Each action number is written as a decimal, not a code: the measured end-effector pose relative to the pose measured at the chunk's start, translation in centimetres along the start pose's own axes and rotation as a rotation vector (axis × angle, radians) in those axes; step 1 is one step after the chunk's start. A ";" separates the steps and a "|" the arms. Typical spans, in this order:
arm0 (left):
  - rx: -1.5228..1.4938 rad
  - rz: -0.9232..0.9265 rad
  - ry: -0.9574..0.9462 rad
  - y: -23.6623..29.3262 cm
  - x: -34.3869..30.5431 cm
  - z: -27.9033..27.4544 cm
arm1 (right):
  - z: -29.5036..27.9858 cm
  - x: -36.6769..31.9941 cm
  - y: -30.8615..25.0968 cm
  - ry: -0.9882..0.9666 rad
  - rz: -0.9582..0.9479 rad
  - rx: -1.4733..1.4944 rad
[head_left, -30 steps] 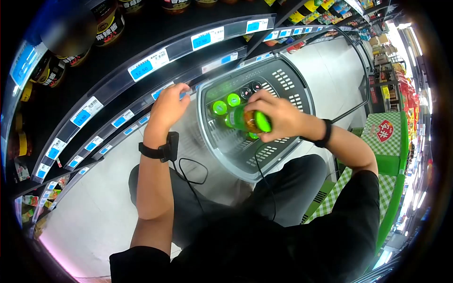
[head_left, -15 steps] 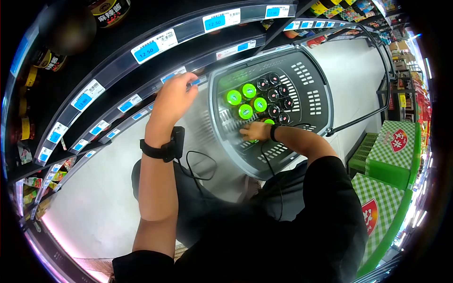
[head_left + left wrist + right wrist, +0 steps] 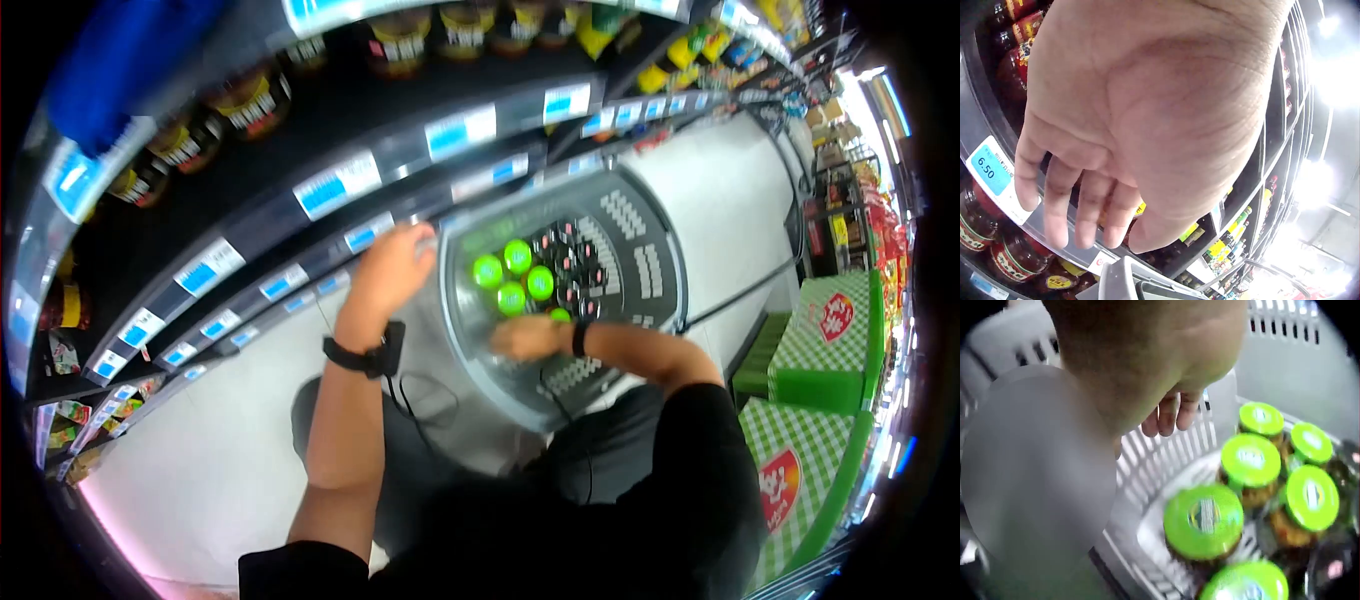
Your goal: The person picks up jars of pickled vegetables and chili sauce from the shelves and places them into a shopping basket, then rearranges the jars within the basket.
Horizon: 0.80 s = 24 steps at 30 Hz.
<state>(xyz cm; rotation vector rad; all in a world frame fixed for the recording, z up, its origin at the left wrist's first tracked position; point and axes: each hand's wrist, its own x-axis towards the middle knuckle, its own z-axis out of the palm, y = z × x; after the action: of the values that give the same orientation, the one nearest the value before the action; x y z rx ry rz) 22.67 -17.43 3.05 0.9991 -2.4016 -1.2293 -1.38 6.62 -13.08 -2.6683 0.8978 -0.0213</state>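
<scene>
Green-lidded glass jars (image 3: 1205,520) are standing packed upright at the grey plastic basket's (image 3: 655,270) shelf-side edge, likely for steadiness. The right hand (image 3: 525,338) is hovering empty, and the left hand (image 3: 395,268) is bracing open-fingered on the black shelf edge (image 3: 330,190).

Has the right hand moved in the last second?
Yes. The right hand went down into the basket, toward its near wall, and now holds nothing.

Glossy green lids (image 3: 1204,520) cap glass jars in a matt grey slotted plastic basket (image 3: 1147,462); paper price tags (image 3: 994,175).
</scene>
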 end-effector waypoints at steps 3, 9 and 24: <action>0.002 0.048 0.047 -0.9 0.5 0.8 | -14.9 5.2 -1.5 0.187 -0.053 -0.107; -0.001 0.038 0.051 0.8 0.4 -0.2 | -45.6 11.9 -7.7 0.627 -0.054 0.228; -0.036 0.084 0.108 -0.6 -2.3 -1.2 | -67.4 31.8 6.6 0.527 0.569 -0.356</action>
<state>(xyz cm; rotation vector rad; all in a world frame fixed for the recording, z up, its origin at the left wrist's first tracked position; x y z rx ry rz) 25.23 -16.91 3.48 0.9195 -2.3066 -1.1550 12.40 -37.30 45.88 -2.6408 1.9608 -0.4903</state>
